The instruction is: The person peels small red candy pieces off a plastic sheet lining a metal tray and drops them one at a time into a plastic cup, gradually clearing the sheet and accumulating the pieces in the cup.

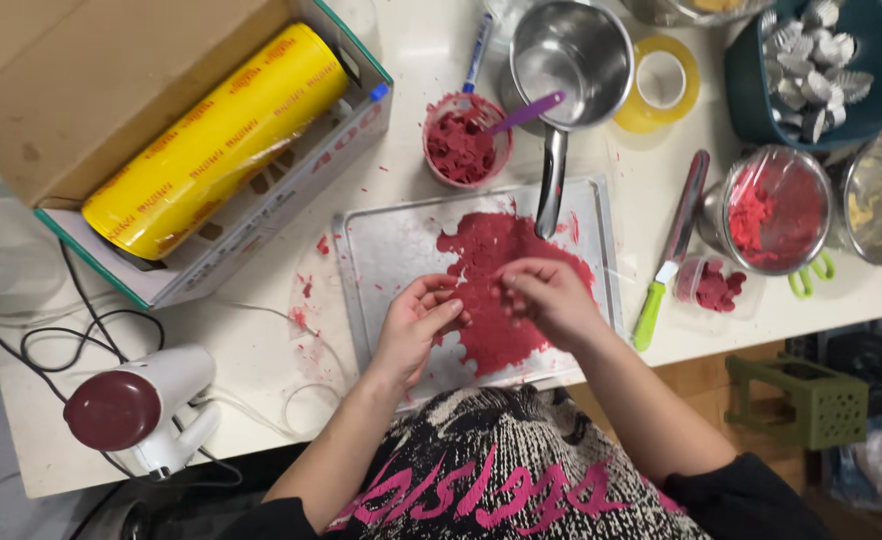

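Note:
A flat sheet of dark red paste (491,255) lies spread on a clear plastic-covered board (386,250) on the white table. My left hand (416,320) rests at the sheet's left edge, its fingers curled and pinching a small red bit. My right hand (551,295) lies on the sheet beside it, fingertips pinched on the paste near the left hand. A pink cup (461,140) of red cut pieces with a purple spoon (526,112) stands behind the board.
A steel saucepan (571,50) has its handle over the board. A knife with a green handle (666,260), a glass bowl of red material (776,210), a small tub of red pieces (716,285), a cling-film box with a yellow roll (211,130) and a hair dryer (136,405) surround it.

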A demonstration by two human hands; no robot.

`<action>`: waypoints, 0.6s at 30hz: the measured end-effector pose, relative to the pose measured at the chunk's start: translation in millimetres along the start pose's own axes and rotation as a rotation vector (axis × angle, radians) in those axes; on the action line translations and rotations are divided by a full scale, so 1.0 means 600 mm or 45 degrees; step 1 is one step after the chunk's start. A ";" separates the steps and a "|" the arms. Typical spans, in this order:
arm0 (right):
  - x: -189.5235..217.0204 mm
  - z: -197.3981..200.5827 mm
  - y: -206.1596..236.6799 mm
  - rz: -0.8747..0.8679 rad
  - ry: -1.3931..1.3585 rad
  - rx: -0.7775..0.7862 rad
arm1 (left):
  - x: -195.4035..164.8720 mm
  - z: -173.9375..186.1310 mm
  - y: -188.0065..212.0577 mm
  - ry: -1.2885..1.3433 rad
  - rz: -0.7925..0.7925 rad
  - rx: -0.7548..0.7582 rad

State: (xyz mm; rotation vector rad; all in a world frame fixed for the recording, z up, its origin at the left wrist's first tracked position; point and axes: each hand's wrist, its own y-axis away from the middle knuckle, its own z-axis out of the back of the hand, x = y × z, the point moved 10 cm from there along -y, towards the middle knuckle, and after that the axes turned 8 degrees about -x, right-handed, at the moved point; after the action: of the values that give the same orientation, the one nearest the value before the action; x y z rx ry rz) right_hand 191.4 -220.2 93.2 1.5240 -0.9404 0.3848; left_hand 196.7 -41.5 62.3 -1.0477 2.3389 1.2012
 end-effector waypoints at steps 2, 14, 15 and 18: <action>0.057 -0.002 -0.045 0.109 0.122 -0.061 | -0.012 0.014 -0.004 0.003 -0.008 -0.047; 0.294 -0.136 -0.205 1.083 1.567 -0.239 | -0.038 0.045 0.035 0.066 -0.141 -0.102; 0.302 -0.154 -0.188 1.266 1.599 -0.195 | -0.036 0.049 0.041 0.068 -0.148 -0.115; 0.283 -0.135 -0.199 0.974 1.773 -0.271 | -0.025 0.051 0.054 0.098 -0.141 -0.148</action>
State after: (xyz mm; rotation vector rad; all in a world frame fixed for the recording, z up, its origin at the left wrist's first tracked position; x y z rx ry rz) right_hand 406.1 -209.7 151.5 0.3525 -0.3256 1.5644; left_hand 181.7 2.6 70.8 -1.2653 2.2572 1.2888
